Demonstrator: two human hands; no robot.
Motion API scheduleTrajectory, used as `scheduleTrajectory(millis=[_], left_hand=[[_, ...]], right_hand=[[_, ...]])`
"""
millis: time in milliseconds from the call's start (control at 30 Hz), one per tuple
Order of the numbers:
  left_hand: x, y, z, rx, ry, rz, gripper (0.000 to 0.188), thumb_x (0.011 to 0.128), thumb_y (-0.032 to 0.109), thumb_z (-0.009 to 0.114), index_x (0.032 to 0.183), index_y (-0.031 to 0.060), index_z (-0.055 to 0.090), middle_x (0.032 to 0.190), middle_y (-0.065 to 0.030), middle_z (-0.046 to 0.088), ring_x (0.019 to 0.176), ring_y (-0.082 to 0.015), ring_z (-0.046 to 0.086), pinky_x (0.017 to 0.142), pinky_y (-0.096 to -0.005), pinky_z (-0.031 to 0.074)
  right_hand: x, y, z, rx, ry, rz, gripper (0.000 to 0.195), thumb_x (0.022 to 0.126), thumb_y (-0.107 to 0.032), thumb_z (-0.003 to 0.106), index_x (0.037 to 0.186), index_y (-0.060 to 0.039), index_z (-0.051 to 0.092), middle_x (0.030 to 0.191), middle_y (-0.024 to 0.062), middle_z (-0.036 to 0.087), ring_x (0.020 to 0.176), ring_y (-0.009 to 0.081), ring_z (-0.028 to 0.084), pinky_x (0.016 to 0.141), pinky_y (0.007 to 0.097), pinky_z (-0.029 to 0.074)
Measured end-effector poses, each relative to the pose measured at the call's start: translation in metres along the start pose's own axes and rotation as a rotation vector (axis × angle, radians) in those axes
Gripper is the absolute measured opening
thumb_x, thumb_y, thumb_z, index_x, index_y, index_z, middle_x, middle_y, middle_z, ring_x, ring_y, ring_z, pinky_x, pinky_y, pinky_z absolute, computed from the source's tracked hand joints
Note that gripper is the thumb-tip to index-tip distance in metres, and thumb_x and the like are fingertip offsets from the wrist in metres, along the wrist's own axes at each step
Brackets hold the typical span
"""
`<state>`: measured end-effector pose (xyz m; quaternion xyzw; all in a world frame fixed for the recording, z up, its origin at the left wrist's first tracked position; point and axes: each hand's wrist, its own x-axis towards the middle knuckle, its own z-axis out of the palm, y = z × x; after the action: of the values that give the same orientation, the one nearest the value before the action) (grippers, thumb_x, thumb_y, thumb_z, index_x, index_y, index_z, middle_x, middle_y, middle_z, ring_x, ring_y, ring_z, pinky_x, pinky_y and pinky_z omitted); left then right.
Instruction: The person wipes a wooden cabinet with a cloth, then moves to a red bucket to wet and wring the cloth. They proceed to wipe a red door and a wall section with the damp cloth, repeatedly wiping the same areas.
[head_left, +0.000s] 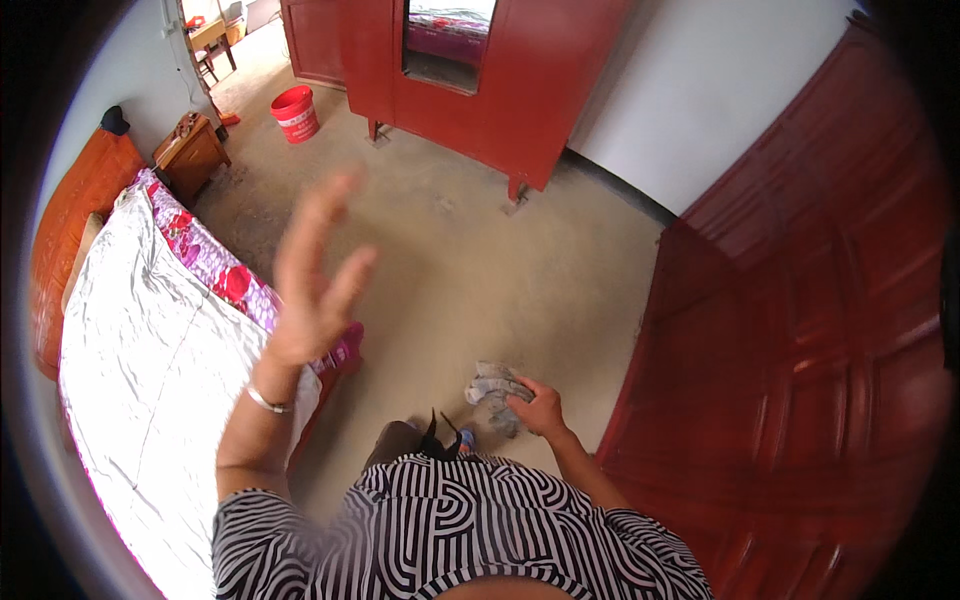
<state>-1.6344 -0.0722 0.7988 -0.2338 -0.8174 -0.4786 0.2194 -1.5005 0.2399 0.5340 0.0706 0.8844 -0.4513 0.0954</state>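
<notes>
My left hand is raised in front of me with its fingers apart, slightly blurred and holding nothing. A metal bangle circles that wrist. Lower down at my right side, my right hand grips a crumpled grey cloth, which hangs loosely above the floor. Beyond my left hand and arm lies a bed with a white sheet and a floral purple-and-red cover along its edge.
Close on my right is a dark red panelled door. A red wardrobe with a mirror stands ahead on short legs. A red bucket sits on the concrete floor near the doorway. Beside the headboard is a wooden nightstand.
</notes>
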Motion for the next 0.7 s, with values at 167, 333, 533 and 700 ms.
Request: scheduleTrajectory(millis=[167, 333, 533, 700], left_hand=[[-0.115, -0.211, 0.09, -0.203, -0.194, -0.619, 0.055, 0.086, 0.019, 0.064, 0.134, 0.0043, 0.042, 0.134, -0.0137, 0.046, 0.121, -0.0286, 0.045, 0.098, -0.0413, 0.039], [-0.091, -0.257, 0.133, -1.002, -0.171, -1.315, 0.067, 0.085, 0.048, 0.061, 0.137, 0.0116, 0.039, 0.135, -0.01, 0.043, 0.124, -0.0301, 0.04, 0.097, -0.0527, 0.037], [0.014, -0.318, 0.121, -1.494, -0.047, -1.321, 0.045, 0.096, 0.031, 0.041, 0.133, 0.0043, 0.04, 0.132, -0.0135, 0.048, 0.12, -0.0288, 0.046, 0.102, -0.0442, 0.037], [0.092, -0.365, 0.116, -1.606, 0.098, -1.383, 0.042, 0.095, 0.022, 0.039, 0.13, 0.0006, 0.041, 0.128, -0.0158, 0.05, 0.117, -0.0298, 0.05, 0.101, -0.0437, 0.039]], right_hand=[[0.114, -0.059, 0.01, 0.489, -0.182, -0.029, 0.05, 0.08, -0.026, 0.07, 0.117, 0.0044, 0.058, 0.1, 0.0124, 0.066, 0.087, 0.0118, 0.06, 0.078, 0.0264, 0.048], [0.212, -0.123, 0.026, 0.587, -0.34, -0.032, 0.044, 0.084, -0.025, 0.068, 0.116, 0.0037, 0.058, 0.1, 0.0086, 0.065, 0.09, 0.0126, 0.059, 0.08, 0.0273, 0.048], [0.337, -0.195, 0.052, 0.776, -0.385, 0.021, 0.041, 0.095, -0.025, 0.054, 0.125, 0.0025, 0.052, 0.112, 0.0051, 0.06, 0.098, 0.01, 0.054, 0.086, 0.0245, 0.044], [0.419, -0.215, 0.047, 1.022, -0.453, 0.079, 0.041, 0.094, -0.016, 0.053, 0.129, 0.0031, 0.047, 0.117, 0.0071, 0.058, 0.103, 0.0131, 0.055, 0.092, 0.0256, 0.042]])
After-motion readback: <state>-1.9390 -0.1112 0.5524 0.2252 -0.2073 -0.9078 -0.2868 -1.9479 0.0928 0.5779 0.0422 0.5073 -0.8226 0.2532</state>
